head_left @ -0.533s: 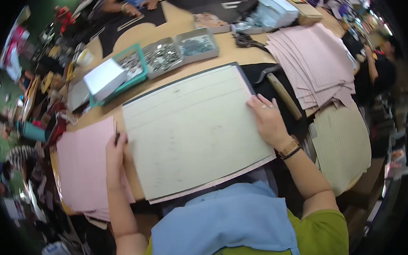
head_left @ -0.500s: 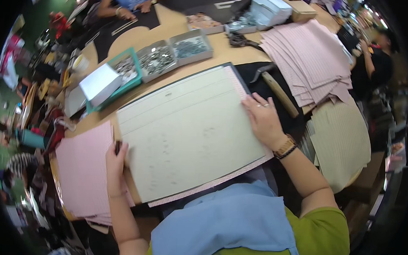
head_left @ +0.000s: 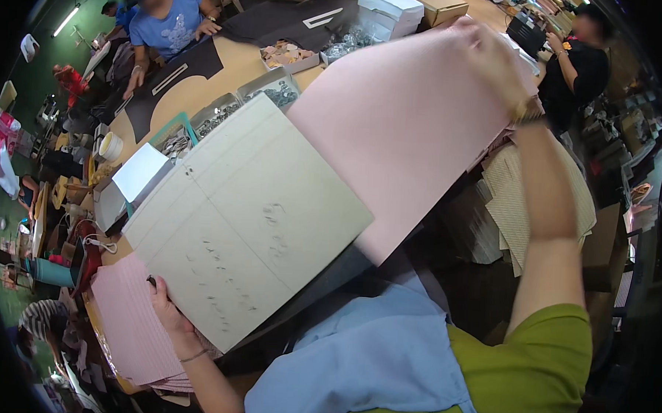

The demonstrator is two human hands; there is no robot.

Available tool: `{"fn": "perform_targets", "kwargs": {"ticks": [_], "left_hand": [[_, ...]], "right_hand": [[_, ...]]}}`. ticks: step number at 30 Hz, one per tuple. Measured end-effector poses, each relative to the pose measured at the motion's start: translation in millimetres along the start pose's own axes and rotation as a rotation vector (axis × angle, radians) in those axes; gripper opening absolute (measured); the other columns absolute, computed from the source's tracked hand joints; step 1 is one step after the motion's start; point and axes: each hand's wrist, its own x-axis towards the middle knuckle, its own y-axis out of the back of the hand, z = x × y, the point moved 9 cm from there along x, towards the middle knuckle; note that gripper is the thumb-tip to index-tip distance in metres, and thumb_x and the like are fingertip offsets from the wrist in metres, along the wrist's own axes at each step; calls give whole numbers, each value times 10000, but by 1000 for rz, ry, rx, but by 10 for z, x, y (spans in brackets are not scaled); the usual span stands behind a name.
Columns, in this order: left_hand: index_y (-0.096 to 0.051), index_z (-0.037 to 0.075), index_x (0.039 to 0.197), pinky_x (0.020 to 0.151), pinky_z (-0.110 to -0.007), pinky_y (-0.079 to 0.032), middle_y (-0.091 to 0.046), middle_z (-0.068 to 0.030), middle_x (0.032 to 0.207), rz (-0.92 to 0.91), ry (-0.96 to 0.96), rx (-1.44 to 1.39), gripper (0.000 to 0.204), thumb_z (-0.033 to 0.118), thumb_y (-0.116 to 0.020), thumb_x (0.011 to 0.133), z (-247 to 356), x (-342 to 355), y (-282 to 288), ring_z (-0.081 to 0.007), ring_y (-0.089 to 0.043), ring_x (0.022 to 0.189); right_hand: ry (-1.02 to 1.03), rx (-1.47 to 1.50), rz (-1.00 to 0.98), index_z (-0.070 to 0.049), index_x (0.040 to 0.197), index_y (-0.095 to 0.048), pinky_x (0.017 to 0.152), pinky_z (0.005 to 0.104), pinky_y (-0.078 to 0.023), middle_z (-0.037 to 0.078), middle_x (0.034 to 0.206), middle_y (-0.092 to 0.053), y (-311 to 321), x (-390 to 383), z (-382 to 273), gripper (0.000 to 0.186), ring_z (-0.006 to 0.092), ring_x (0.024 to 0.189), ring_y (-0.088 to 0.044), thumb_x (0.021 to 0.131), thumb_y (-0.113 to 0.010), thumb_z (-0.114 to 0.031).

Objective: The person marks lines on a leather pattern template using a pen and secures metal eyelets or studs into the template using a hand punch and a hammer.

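Note:
My left hand is closed at the lower left edge of a large pale cardboard template, which has ruled lines and pencil-like handwriting. The template is tilted, its far part in front of the parts trays. A short dark stick, perhaps a pen, pokes out between that hand's thumb and fingers. My right hand, blurred by motion, grips the far corner of a pink sheet at the upper right. The sheet hangs from it, plain side up, its near left edge passing by the template's right corner.
Pink striped sheets lie stacked at the left. Cream striped pieces are at the right. Trays of metal parts, a white box and white packets stand along the back. Across the table a person handles dark pieces.
My right hand has moved from the template to the far right, lifting the pink sheet out from under it. The template has turned and tilted, shifting left with my left hand.

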Motion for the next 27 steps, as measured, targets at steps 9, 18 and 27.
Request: {"fn": "perform_targets", "kwargs": {"ticks": [9,18,27], "left_hand": [[-505,7,1436,1012,-402,-562,-649,-134,1337,-47,14,-151,401,190,-552,1082,-115,-112,-551,-245,-658,1188],[-656,32,1249,848,-363,-565,-725,-42,1131,-50,152,449,372,335,-671,1035,-38,-52,-570,-159,-695,962],[-690,7,976,755,-433,-551,-713,-183,897,167,-304,1517,436,385,-816,799,423,-257,72,-344,-705,824]], "right_hand": [[192,308,-3,-84,1278,-627,833,392,-551,148,1029,-722,-141,453,227,411,270,897,-708,1026,-634,-409],[-502,1276,-661,24,1506,-466,1015,295,-499,80,1369,-636,-1230,-2118,-1085,522,158,1187,-617,1046,-652,-136],[-621,1634,-294,-6,1482,-512,1016,379,-537,132,1415,-625,-807,-1559,-430,474,219,1232,-635,1101,-559,-284]]}}
